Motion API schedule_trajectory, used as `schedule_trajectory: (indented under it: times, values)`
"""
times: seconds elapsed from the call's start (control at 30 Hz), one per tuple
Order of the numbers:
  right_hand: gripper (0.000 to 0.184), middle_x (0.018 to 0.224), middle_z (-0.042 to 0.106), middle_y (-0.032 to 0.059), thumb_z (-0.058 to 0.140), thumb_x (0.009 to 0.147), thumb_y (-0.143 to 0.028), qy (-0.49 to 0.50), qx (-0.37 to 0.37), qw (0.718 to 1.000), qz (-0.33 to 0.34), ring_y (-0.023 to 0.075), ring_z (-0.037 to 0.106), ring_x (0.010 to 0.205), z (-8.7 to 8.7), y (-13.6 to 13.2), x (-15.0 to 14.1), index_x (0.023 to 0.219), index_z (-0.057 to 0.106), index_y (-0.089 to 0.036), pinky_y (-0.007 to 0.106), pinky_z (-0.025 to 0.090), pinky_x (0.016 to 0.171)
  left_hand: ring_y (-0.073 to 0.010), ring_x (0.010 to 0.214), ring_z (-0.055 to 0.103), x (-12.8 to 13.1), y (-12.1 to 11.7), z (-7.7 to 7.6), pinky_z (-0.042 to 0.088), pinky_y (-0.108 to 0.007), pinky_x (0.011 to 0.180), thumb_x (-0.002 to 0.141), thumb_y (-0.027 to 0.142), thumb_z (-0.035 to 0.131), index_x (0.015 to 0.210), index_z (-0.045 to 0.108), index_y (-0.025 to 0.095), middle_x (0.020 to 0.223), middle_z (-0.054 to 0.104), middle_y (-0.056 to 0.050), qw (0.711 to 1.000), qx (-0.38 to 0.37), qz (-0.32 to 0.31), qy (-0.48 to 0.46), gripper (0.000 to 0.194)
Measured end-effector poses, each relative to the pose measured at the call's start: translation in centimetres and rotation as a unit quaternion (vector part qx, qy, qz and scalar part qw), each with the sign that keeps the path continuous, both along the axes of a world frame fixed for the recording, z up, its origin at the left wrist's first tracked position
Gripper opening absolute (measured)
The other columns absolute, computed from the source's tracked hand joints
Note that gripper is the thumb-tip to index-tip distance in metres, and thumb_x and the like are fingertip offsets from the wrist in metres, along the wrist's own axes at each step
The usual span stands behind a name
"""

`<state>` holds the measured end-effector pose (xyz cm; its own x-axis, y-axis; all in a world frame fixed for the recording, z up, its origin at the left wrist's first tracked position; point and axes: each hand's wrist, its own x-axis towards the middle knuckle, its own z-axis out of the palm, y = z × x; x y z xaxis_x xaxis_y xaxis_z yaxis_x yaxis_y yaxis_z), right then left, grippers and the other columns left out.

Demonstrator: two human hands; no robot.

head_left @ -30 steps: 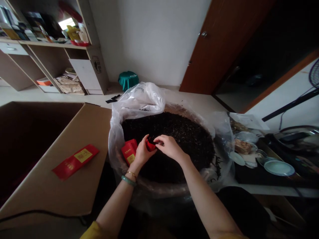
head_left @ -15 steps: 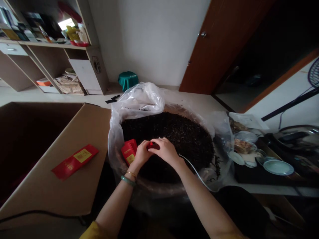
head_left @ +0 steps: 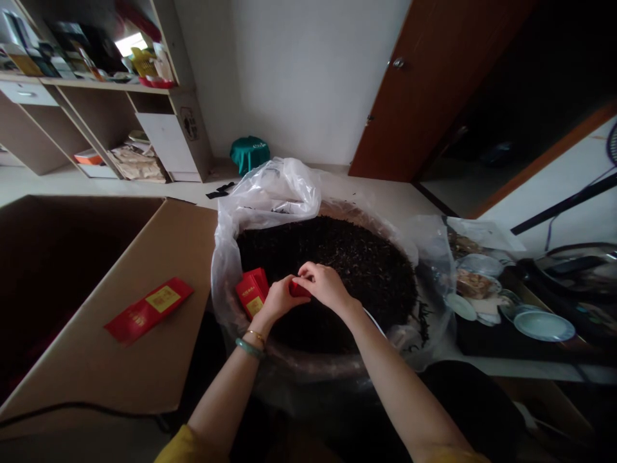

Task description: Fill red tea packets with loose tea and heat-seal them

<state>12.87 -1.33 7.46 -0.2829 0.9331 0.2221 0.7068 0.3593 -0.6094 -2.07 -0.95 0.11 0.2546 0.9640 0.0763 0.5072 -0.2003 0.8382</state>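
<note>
- Behind are a pale wall (head_left: pixel 299 77) and a brown door (head_left: pixel 390 96).
- A cardboard box (head_left: pixel 164 366) stands at left, with a flat red packet (head_left: pixel 149 308) on its flap.
- A clear bag (head_left: pixel 224 257) surrounds dark flakes (head_left: pixel 347 251); a red stack (head_left: pixel 253 289) lies inside its left edge.
- The left hand (head_left: pixel 279 298) grasps a small red pouch (head_left: pixel 301 291) above the flakes. Its hold would best be steady but light, so the pouch is not crushed.
- The right hand (head_left: pixel 325 285) has curled fingertips at the pouch's upper edge; even, gentle pressure should suit. Whether they grip, one cannot tell.
- Fingers hide the pouch's opening and contents.
</note>
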Motion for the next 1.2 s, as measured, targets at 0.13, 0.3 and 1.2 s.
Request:
schedule_trajectory:
  times: [0.13, 0.3, 1.2]
  values:
    - [0.01, 0.077, 0.069, 0.0031, 0.064, 0.082, -0.033, -0.043, 0.046, 0.998, -0.012, 0.0173, 0.059, 0.075, 0.2, -0.6, 0.1, 0.083, 0.069, -0.023, 0.029, 0.047, 0.071, -0.0136, 0.065, 0.055, 0.0, -0.1, 0.3, 0.041, -0.023, 0.06, 0.06, 0.036, 0.078, 0.087, 0.062, 0.017, 0.072, 0.063, 0.004, 1.0, 0.005, 0.009, 0.009, 0.037]
    - [0.004, 0.078, 0.069, 0.0053, 0.07, 0.078, -0.027, -0.08, 0.079, 0.993, 0.027, 0.0225, 0.055, 0.085, -1.0, -0.7, 1.2, 0.077, 0.069, -0.023, 0.034, 0.048, 0.077, -0.0131, 0.065, 0.055, 0.2, -0.1, 0.9, 0.04, -0.021, 0.057, 0.061, 0.037, 0.077, 0.081, 0.061, 0.015, 0.07, 0.062, 0.004, 0.999, -0.008, 0.029, -0.034, 0.034]
    - [0.023, 0.098, 0.068, 0.0061, 0.062, 0.084, -0.022, -0.019, 0.114, 0.987, 0.109, 0.0209, 0.057, 0.095, 1.0, -0.3, 2.9, 0.106, 0.067, -0.022, 0.037, 0.048, 0.087, -0.0207, 0.076, 0.066, 0.4, -0.3, 1.3, 0.053, -0.032, 0.071, 0.058, 0.041, 0.081, 0.096, 0.068, 0.012, 0.086, 0.073, -0.005, 0.951, -0.125, -0.065, -0.274, 0.049]
